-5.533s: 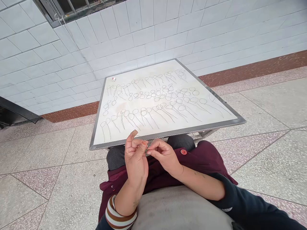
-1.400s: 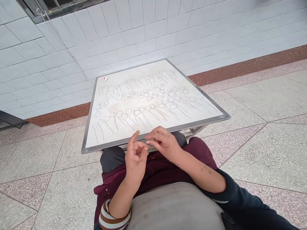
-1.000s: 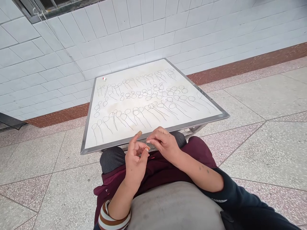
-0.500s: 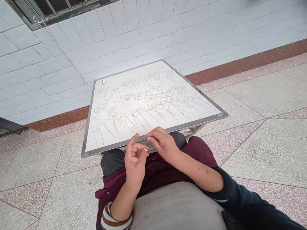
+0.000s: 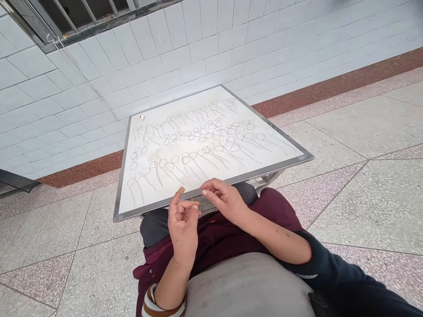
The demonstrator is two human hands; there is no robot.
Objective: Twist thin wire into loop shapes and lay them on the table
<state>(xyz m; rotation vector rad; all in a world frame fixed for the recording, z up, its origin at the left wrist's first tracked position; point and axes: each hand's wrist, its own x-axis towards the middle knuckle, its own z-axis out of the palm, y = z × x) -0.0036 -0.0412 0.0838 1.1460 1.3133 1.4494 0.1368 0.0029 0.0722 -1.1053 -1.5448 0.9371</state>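
Note:
Above the near edge of the white board, my left hand (image 5: 183, 215) pinches a thin wire (image 5: 204, 201) between thumb and a finger. Its index finger, wrapped in a tan tape at the tip, stands up. My right hand (image 5: 225, 199) sits just to the right, thumb and fingertips pressed close together. The wire curves through the gap between both hands; whether its end lies in the right fingertips is too fine to see. Rows of thin wire loops with long tails (image 5: 185, 160) lie on the board, along with a middle row of small double rings (image 5: 194, 133).
The grey-framed board table (image 5: 135, 207) stands against a white tiled wall (image 5: 139, 79), over my knees. A small white and red object (image 5: 142, 117) sits at its far left corner. A barred window (image 5: 86, 17) is upper left. Speckled floor tiles (image 5: 102, 251) surround it.
My left hand has moved slightly left and down, away from the right hand. The gap between them is wider, and a curve of wire now shows there.

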